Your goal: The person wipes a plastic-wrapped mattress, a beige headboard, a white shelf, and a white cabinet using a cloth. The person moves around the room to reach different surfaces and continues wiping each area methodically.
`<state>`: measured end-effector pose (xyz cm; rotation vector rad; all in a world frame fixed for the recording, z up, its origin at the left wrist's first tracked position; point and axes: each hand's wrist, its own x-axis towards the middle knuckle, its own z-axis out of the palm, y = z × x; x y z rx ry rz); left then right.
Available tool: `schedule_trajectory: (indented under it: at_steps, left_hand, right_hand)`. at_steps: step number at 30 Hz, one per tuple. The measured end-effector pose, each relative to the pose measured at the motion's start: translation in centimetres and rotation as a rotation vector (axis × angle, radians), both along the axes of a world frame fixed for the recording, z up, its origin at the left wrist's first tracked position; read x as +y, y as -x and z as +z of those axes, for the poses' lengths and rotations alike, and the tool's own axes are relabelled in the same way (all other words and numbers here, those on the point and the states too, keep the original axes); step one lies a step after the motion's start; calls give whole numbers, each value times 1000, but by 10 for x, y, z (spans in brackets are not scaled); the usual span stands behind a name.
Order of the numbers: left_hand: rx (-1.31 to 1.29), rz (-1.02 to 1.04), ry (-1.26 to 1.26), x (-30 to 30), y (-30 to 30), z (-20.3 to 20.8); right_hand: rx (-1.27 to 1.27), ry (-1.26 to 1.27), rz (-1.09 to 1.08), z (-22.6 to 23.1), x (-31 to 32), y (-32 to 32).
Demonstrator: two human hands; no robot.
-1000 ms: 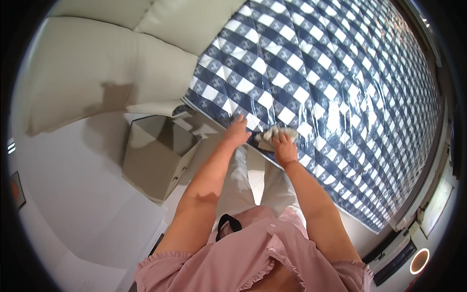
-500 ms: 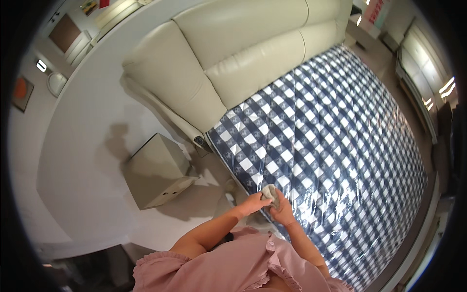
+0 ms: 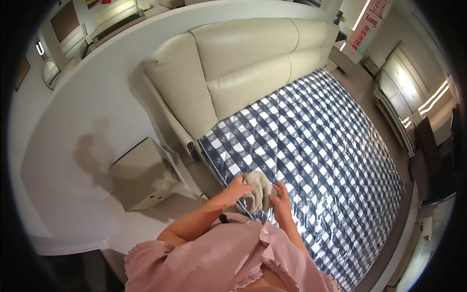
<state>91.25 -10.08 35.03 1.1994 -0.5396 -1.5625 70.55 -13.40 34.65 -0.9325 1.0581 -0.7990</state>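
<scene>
Between my two hands hangs a beige cleaning cloth [image 3: 258, 187], partly unfolded and draped in loose folds. My left hand [image 3: 237, 189] pinches its left side with thumb and fingers. On the other side, my right hand [image 3: 281, 197] grips the cloth's right edge. Both hands are held in front of my body, above the near left edge of a mattress [image 3: 316, 141] with a dark blue and white checked pattern under shiny clear plastic.
A cream padded leather headboard [image 3: 243, 53] rises at the mattress's far end. Left of the bed stands a beige nightstand [image 3: 141, 177] against a curved white partition [image 3: 63, 146]. Another bed [image 3: 396, 92] and a red and white banner [image 3: 368, 24] are at the far right.
The cloth was bunched small between my hands; now it is opened wider, and my hands are farther apart. My view has shifted, showing more of the far right.
</scene>
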Motion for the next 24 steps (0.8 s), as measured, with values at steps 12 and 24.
schedule_trajectory:
  at_steps: [12,24]
  left_hand:
    - [67,134,222,46,-146,51]
    - [-37,599,247,106,-245,48]
  right_hand:
    - [-188,-260,236,44,-7,-144]
    - [22,171,392,87,-24,-261]
